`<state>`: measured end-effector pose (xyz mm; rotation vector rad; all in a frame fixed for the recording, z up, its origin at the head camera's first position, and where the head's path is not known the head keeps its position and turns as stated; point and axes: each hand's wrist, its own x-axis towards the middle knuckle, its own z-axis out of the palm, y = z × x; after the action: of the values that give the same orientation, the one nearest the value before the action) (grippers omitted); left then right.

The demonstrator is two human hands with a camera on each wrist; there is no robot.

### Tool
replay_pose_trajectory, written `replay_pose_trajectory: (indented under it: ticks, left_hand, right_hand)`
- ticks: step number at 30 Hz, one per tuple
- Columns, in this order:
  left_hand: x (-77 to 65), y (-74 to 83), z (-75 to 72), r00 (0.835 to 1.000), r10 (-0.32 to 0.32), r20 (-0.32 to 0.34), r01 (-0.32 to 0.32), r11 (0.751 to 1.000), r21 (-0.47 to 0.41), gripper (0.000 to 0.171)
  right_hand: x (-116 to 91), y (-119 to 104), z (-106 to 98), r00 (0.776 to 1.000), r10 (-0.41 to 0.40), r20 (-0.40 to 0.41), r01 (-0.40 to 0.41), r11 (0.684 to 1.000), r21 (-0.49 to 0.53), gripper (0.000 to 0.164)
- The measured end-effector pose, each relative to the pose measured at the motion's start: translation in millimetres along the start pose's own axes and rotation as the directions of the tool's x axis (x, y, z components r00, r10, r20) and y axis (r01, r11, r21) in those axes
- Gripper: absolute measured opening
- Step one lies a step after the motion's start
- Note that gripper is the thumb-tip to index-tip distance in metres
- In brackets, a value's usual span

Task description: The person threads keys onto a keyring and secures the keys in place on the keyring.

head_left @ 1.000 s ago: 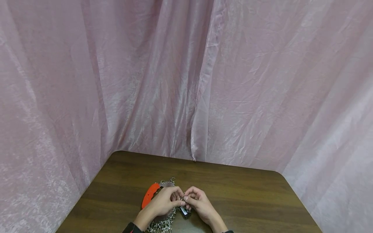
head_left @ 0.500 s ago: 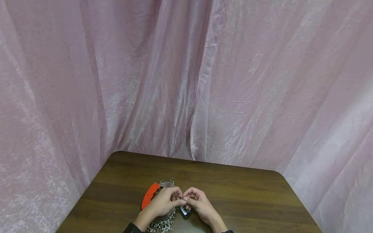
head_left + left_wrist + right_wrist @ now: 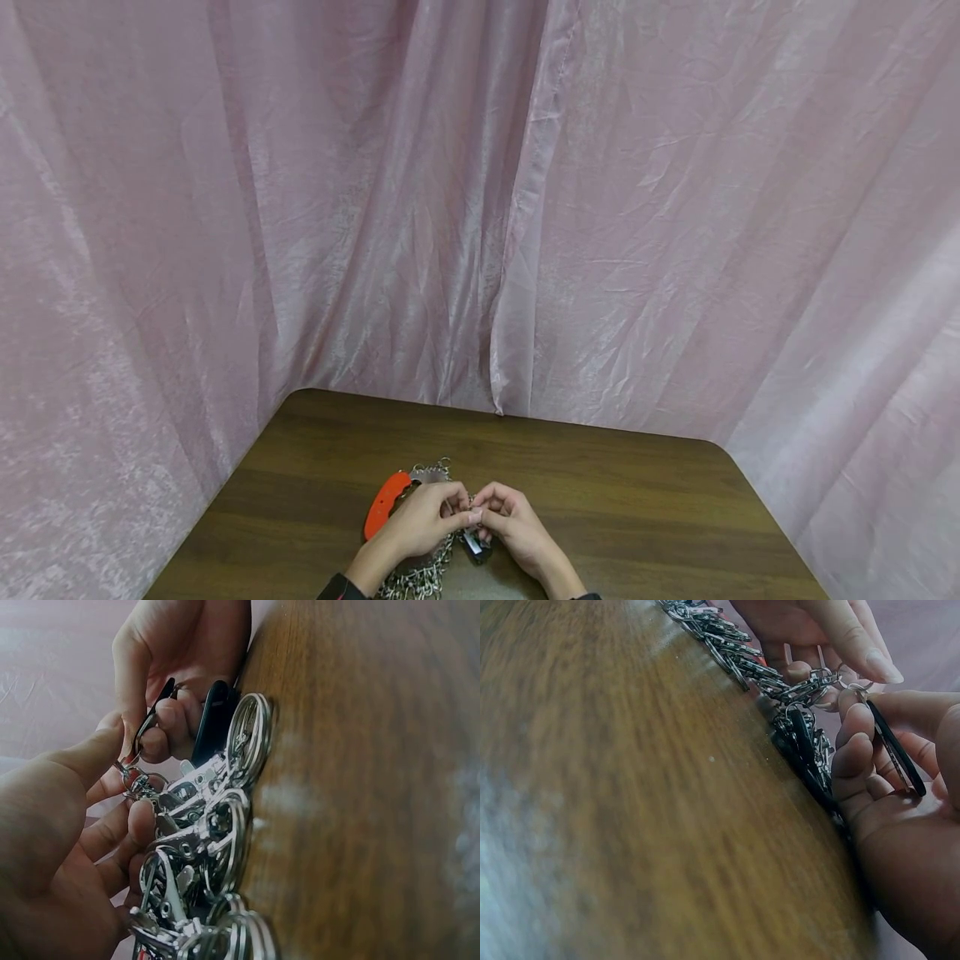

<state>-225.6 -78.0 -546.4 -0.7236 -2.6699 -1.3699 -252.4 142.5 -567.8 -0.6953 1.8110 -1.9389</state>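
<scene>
My left hand pinches a small metal key ring with a swivel clasp between thumb and fingers. Facing it, my right hand holds a slim black-and-metal piece with its end at that ring. The fingertips of both hands nearly meet there. Below the hands lie several silver key rings with clasps, in a row along the table. Beside my right fingers, other black pieces lie on the table; one shows a white label in the head view. The exact kind of the black piece cannot be made out.
An orange-red curved handle lies left of my left hand, next to a clear sheet or bag. More silver clasps spread toward the near edge of the brown wooden table. Pink curtains hang around the table.
Both hands stay in the same place. Only the fingertips shift slightly at the ring, the left thumb moving a little to the right against the right fingers.
</scene>
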Motion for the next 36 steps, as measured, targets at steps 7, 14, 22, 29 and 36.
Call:
replay_pose_trajectory:
  ticks: [7,14,22,29,36]
  left_hand:
    - [0.4,-0.7,0.2,1.000,-0.001,-0.003,0.001,1.000,0.007,0.026]
    - [0.7,-2.0,0.8,1.000,0.007,-0.012,-0.007,1.000,0.029,0.026]
    - [1.2,-1.5,0.7,1.000,0.003,-0.015,-0.003,0.999,0.042,0.028]
    - [0.6,-2.7,1.9,1.000,-0.016,-0.007,0.016,1.000,0.000,0.028]
    - [1.9,-4.6,1.4,1.000,-0.024,0.006,0.024,1.000,-0.009,0.024]
  right_hand:
    - [0.7,1.1,-0.5,1.000,-0.011,0.005,0.011,1.000,0.001,0.034]
    - [1.3,1.6,-1.3,1.000,-0.020,0.008,0.020,1.000,0.001,0.035]
    - [1.3,3.2,-2.2,0.999,-0.033,0.015,0.033,0.999,0.010,0.036]
    - [1.3,3.9,-1.7,0.999,-0.050,0.012,0.050,0.999,0.011,0.031]
    - [1.8,2.2,-1.6,1.000,-0.014,-0.013,0.014,1.000,0.022,0.035]
